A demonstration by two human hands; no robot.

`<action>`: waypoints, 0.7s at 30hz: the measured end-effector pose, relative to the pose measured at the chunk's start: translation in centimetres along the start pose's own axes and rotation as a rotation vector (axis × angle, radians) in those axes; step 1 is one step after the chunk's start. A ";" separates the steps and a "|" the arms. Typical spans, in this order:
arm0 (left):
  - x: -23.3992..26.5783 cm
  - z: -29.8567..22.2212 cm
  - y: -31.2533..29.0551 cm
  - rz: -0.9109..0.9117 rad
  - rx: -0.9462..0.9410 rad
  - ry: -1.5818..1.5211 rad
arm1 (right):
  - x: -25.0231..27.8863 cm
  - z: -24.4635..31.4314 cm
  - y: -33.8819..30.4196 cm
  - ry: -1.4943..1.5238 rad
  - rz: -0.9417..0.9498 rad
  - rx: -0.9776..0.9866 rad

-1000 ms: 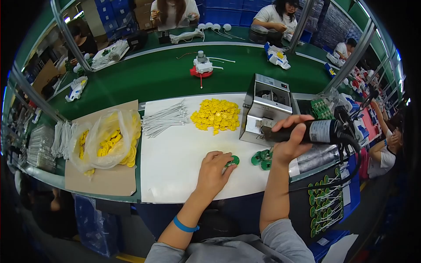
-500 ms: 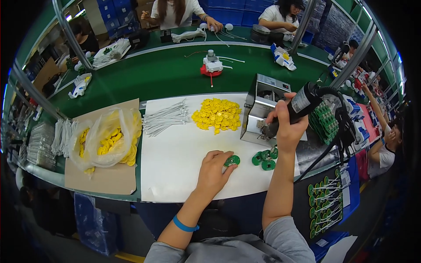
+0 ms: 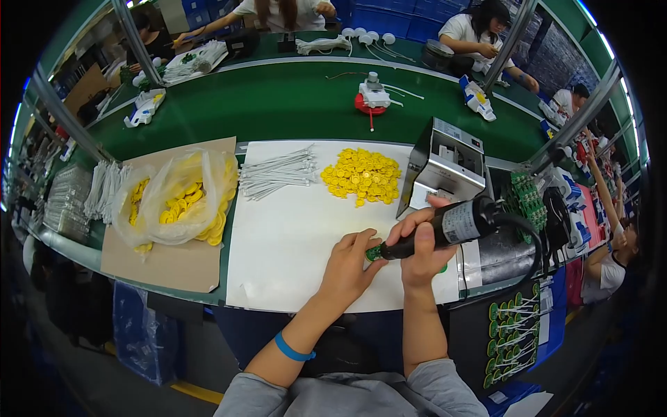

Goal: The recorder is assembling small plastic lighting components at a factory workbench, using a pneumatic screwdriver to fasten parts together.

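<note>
On the smooth white rectangular sheet, right of its middle, sits a small round green circuit board, partly hidden. The left hand, half curled, steadies its rim; the right hand wraps around a corded black cylindrical tool, tip at the board. Bare paper reaches the sheet's near edge; glossy yellow discs and thin white cables lie toward its far edge.

The black tool bears 1 pale label; its print is too small to read.
</note>
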State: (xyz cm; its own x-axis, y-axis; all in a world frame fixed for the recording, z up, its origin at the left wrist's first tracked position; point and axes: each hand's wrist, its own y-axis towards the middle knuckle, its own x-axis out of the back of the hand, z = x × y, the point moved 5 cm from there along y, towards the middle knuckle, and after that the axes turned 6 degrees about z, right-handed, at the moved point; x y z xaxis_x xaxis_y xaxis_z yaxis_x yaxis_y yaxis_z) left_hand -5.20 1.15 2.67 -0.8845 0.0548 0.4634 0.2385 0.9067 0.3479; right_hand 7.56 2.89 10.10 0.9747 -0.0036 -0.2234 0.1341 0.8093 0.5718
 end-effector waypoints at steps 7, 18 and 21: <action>0.8 0.6 0.1 0.008 0.047 -0.040 | -1.4 -2.1 -0.5 -0.030 0.036 -0.040; 1.2 1.6 -0.4 0.040 0.073 -0.033 | -3.4 -3.1 -0.5 0.115 0.147 -0.225; 1.0 2.1 -0.8 0.042 0.096 -0.051 | -3.7 -3.5 -0.6 0.117 0.203 -0.239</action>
State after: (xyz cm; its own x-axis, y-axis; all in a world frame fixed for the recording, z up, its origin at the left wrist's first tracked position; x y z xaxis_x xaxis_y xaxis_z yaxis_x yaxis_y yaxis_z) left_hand -7.09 1.33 1.08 -0.8942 0.1123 0.4333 0.2383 0.9388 0.2486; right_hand 3.21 4.48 7.85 0.9483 0.2280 -0.2209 -0.1201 0.9016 0.4155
